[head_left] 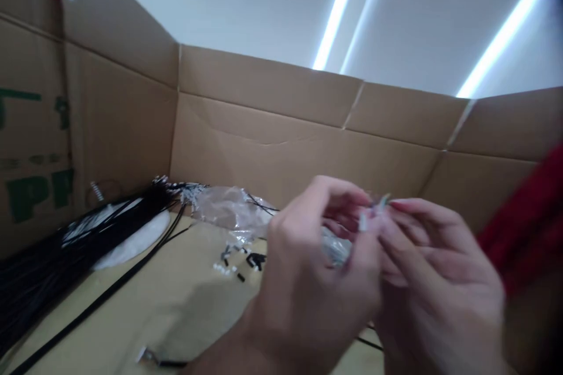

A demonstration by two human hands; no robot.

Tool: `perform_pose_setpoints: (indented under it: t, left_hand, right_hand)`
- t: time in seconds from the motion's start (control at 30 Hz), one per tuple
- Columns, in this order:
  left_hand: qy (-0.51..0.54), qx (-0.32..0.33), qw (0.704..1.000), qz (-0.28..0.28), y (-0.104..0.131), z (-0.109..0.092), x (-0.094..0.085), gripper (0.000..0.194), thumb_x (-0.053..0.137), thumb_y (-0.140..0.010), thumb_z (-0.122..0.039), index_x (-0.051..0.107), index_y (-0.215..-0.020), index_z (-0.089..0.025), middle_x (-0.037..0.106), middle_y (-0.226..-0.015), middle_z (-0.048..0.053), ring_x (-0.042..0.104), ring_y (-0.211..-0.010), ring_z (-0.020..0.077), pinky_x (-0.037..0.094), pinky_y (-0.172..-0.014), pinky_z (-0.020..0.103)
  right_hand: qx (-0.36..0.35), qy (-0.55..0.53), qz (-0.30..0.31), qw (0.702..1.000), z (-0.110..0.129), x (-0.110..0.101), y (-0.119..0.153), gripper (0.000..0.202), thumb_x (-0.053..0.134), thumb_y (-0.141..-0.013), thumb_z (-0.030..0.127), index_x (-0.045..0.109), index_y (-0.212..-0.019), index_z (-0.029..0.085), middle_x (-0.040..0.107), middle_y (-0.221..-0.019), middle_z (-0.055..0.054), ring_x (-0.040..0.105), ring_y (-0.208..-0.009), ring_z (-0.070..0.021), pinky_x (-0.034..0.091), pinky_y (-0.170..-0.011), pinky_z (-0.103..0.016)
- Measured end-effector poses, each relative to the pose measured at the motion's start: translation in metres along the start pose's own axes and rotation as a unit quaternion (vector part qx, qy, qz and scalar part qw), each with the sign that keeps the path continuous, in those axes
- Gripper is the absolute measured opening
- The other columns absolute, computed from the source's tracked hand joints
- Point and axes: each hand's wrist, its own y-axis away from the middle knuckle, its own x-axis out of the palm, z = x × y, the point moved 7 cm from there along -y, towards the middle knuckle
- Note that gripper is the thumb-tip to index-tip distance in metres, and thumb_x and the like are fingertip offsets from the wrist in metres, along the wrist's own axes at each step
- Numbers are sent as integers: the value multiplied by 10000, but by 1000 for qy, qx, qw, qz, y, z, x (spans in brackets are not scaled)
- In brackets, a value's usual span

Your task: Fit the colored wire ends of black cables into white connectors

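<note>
Both hands meet in the right half of the head view, raised above the table and blurred by motion. My left hand [312,258] pinches a small white piece that looks like a connector [363,222] between thumb and forefinger. Against it, my right hand [444,263] is closed, thumb and forefinger pinching thin light-coloured wire ends [383,201]. Where the wires meet the white piece is too blurred to make out. Below the hands, a bit of black cable [370,342] shows, partly hidden by them.
A thick bundle of black cables [88,246] lies at left, over a white round thing [136,240]. A clear plastic bag [231,211], small black and white pieces [240,261] and a cable end with a connector [147,355] lie on the table. Cardboard walls [264,123] stand around.
</note>
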Motion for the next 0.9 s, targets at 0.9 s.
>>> perform_pose_setpoints:
  t: [0.9]
  left_hand:
    - [-82, 63, 992, 66, 6, -11, 4, 250, 602, -843, -136, 643, -1017, -310, 617, -854, -40, 605, -804, 50, 517, -730, 70]
  right_hand:
    - [152, -154, 90, 972, 1, 9, -2, 133, 710, -766, 284, 654, -787, 165, 627, -767, -17, 567, -723, -88, 488, -699, -156]
